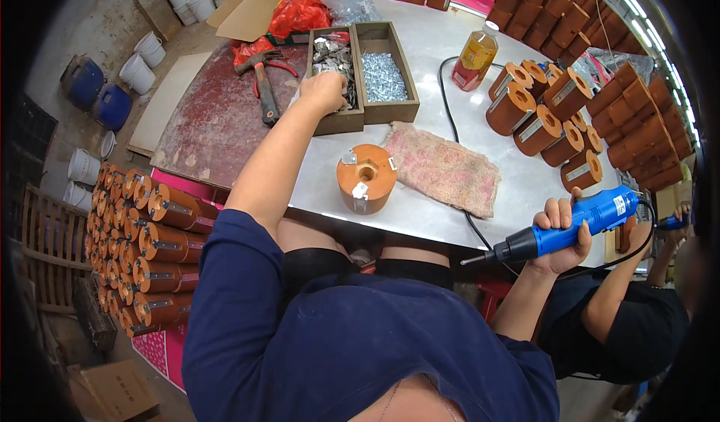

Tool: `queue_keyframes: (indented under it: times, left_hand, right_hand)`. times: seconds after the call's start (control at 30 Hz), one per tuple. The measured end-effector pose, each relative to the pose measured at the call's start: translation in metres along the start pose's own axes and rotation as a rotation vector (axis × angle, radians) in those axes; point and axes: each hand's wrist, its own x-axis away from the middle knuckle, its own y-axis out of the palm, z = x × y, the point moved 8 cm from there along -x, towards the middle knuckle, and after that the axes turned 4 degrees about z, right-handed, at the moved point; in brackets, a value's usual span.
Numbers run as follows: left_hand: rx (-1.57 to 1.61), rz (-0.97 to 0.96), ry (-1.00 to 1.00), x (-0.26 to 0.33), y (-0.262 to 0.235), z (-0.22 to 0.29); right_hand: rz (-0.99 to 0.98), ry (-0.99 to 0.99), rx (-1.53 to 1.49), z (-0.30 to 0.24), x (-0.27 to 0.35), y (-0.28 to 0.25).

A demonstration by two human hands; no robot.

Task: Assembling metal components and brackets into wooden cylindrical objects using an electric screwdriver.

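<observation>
Orange-brown, the cylinder (381,185) stands upright by the worktop's (319,182) near edge, three metal pieces (360,191) already on top; whether fastened, cannot be told. The left hand (327,93) reaches into a parts box (339,124), grip hidden; the right hand (562,258) grasps a blue power screwdriver (592,216).

Bright in here. Tube lights (635,3) upper right, pale sheen across the tabletop (424,28), lower left dimmer. I see straight edges bowing toward a black rim. Centre crisp; person (622,321) at far right soft.
</observation>
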Motion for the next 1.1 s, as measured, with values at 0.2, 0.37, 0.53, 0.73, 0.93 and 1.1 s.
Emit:
queue_keyframes:
  times: [0.2, 0.37, 0.53, 0.73, 0.93, 1.1]
  left_hand:
    - [0.058, 0.09, -0.08, -0.008, 0.002, -0.008]
    - [0.093, 0.056, -0.084, -0.007, -0.009, -0.023]
    - [0.274, 0.032, 0.018, -0.004, -0.014, -0.022]
    - [0.401, 0.032, -0.004, -0.001, -0.012, -0.028]
    - [0.423, 0.183, 0.057, 0.006, -0.025, -0.024]
    - [0.621, 0.229, 0.294, 0.067, -0.064, 0.048]
  right_hand:
    - [0.015, -0.025, 0.043, 0.002, -0.001, -0.003]
    - [0.02, -0.02, 0.051, 0.003, 0.0, -0.002]
    - [0.013, -0.031, 0.059, 0.002, 0.0, -0.002]
    - [0.018, -0.026, 0.069, 0.004, 0.001, -0.001]
    - [0.039, -0.034, 0.073, 0.004, 0.001, -0.004]
    - [0.037, -0.032, 0.08, 0.002, 0.0, -0.004]
